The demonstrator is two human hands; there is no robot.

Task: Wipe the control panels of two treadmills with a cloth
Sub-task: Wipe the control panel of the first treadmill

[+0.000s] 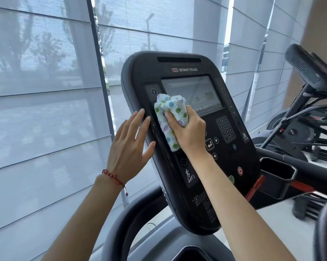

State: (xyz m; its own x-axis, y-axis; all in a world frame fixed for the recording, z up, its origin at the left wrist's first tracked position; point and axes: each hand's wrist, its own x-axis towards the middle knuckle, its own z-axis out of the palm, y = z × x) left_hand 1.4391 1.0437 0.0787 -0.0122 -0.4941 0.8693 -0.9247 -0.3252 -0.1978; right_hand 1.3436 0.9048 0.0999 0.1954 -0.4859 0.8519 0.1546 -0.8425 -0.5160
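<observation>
Gripping a bunched white cloth [171,119] dotted with green, blue and purple spots, the right hand [189,129] presses it against the black control panel [224,162] of the treadmill, at the lower left corner of the panel's screen [194,91]. The cloth covers part of the left column of buttons, just below the round button marked 1 [154,91], and hangs down past the thumb. The left hand [129,146] is open with its fingers spread and holds nothing; its fingertips lie flat on the panel's left edge, just beside the cloth but not touching it. A red braided bracelet [113,177] circles that wrist. To the right of the screen sit a number keypad [225,129] and, lower on the panel, a red stop button [240,170]. Right of the panel's lower edge, a black cup holder [288,173] is set in the console arm; nothing can be seen inside its dark recess. Behind the panel hang pale translucent window blinds [46,91]. Further right of the panel stands a second machine's console [307,66], seen from its side.
</observation>
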